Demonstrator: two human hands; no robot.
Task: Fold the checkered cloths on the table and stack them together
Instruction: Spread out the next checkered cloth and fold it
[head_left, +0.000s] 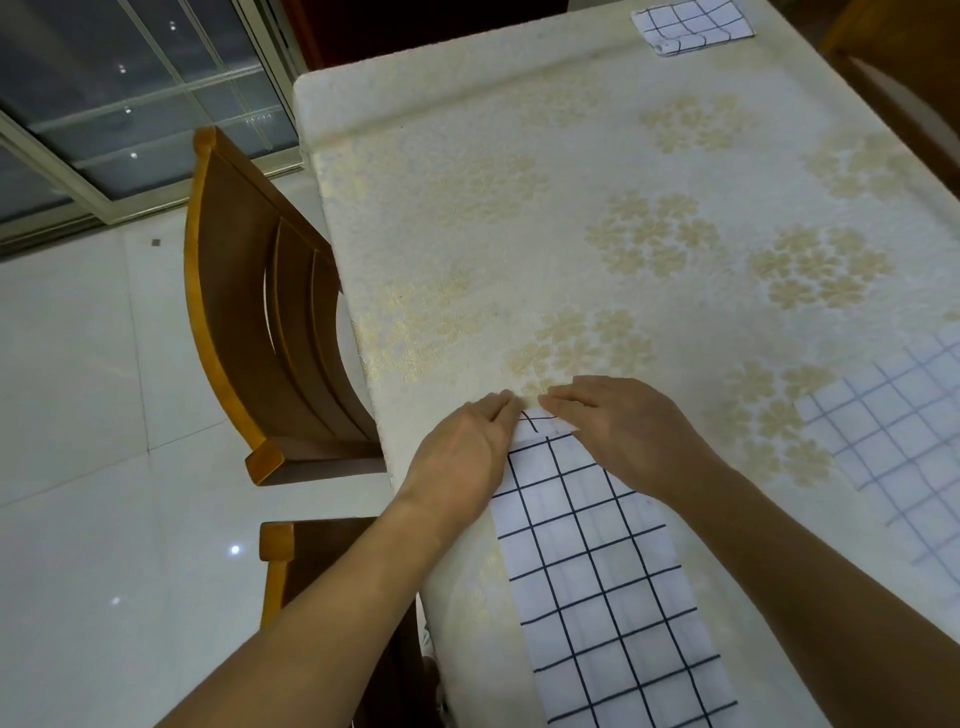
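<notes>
Progress: partway. One folded checkered cloth (691, 23) lies finished at the far end of the floral tablecloth (519, 208). A long checkered strip (597, 571), already folded lengthwise, lies at the tablecloth's near edge. The left hand (467, 447) and right hand (623, 426) rest on its far end, fingers straight and flat, pressing, nothing gripped. An unfolded checkered cloth (893, 431) waits at the tablecloth's right edge. Outstanding, in my judgement: cross-folds, the third cloth, stacking.
</notes>
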